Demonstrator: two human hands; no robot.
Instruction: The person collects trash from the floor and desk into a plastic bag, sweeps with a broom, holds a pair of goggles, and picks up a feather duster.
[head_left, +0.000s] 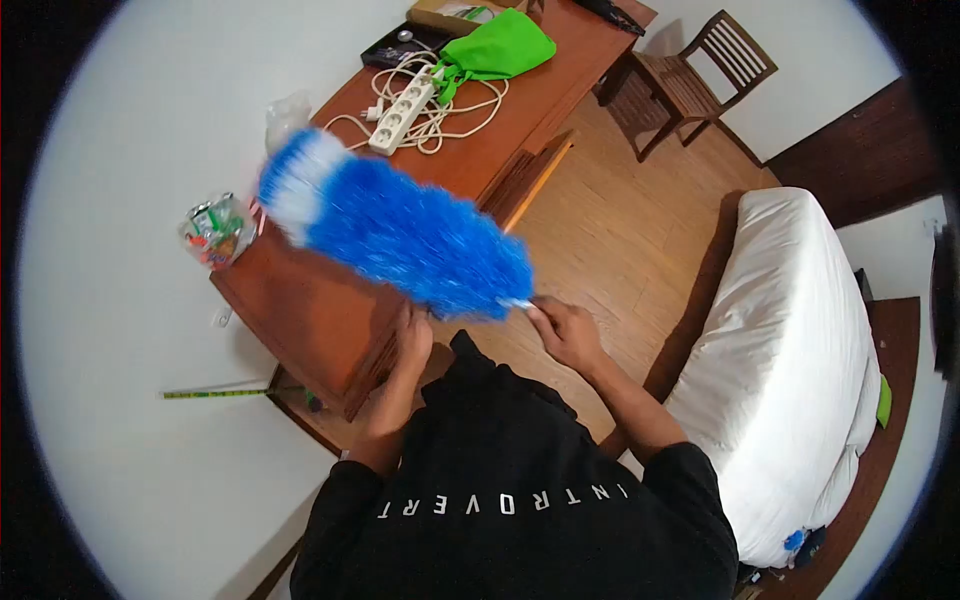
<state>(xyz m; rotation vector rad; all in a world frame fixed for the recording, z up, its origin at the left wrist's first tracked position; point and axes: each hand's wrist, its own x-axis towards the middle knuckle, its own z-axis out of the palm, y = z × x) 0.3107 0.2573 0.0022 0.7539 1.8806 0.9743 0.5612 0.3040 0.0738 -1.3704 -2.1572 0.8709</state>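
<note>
A fluffy feather duster (420, 235), blue with a white end, stretches slantwise above the wooden desk (310, 320). My right hand (568, 332) is closed around its short white handle (515, 303). The duster's white tip points to the upper left and looks slightly blurred. My left hand (414, 340) is beside the lower edge of the bristles, near the front edge of the desk. Its fingertips are partly covered by the duster, so whether it grips anything is unclear.
On the desk lie a white power strip (403, 112) with tangled cables, a bright green bag (505, 45) and a cardboard box (430, 14). A clear bag of wrappers (218, 232) sits by the wall. A wooden chair (695, 80) and a white-covered bed (770, 360) stand to the right.
</note>
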